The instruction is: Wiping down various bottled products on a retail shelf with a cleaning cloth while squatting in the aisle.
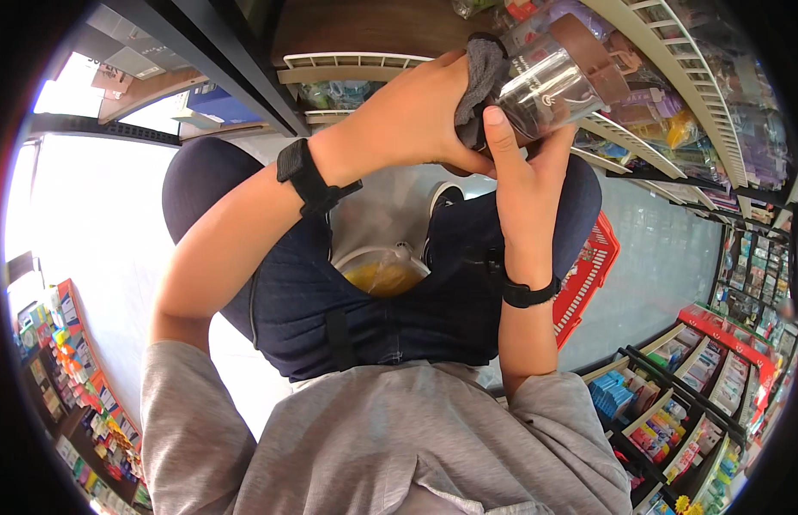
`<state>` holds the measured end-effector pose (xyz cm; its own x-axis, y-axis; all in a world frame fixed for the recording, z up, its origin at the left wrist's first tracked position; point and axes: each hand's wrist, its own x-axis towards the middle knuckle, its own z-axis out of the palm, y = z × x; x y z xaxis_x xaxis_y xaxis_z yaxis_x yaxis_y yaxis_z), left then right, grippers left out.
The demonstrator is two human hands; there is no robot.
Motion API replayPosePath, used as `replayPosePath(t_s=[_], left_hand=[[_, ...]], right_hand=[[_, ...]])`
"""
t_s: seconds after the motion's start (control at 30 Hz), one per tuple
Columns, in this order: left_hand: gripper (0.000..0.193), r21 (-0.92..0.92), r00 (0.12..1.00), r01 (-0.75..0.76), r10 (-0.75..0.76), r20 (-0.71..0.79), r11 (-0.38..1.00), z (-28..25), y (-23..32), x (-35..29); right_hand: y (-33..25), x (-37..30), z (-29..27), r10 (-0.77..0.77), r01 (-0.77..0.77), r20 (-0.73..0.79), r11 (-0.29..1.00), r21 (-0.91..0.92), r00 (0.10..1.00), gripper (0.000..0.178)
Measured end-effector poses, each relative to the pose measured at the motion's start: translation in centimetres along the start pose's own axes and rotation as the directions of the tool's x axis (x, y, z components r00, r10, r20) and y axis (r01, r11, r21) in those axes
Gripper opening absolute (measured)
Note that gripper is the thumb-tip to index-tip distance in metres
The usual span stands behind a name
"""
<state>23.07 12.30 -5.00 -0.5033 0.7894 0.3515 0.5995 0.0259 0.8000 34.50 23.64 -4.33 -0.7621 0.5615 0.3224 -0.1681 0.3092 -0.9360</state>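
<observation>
A clear plastic cup [545, 94] with a brown lid and brown band is tilted in front of the shelf at the upper right. My right hand [532, 176] grips it from below, thumb along its side. My left hand [420, 112] is closed around a dark grey cloth [483, 75], which presses against the cup's end nearest that hand. The left fingertips are hidden behind the cloth.
Wire-fronted shelves [708, 94] with packaged goods stand ahead and to the right. A red basket [598, 270] sits beside my right knee. Between my feet is a pale bucket [354, 255] with something yellowish inside. Dark display racks [673, 412] stand behind on the right.
</observation>
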Motion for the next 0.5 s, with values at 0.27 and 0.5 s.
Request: replayPosePath(t_s=[0.27,0.5], left_hand=[[0.09,-0.262,0.989,0.139,-0.147,-0.012,0.955,-4.3,0.3,0.2],[0.083,-0.686,0.984,0.169,-0.163,0.074,0.708,-2.0,1.9,1.1]], right_hand=[[-1.6,0.0,-0.9,0.192,-0.194,0.19,0.981,-0.011,0.963,0.056],[-1.8,-0.5,-0.7,0.063,0.022,0.254,0.948,-0.318,0.965,0.062]])
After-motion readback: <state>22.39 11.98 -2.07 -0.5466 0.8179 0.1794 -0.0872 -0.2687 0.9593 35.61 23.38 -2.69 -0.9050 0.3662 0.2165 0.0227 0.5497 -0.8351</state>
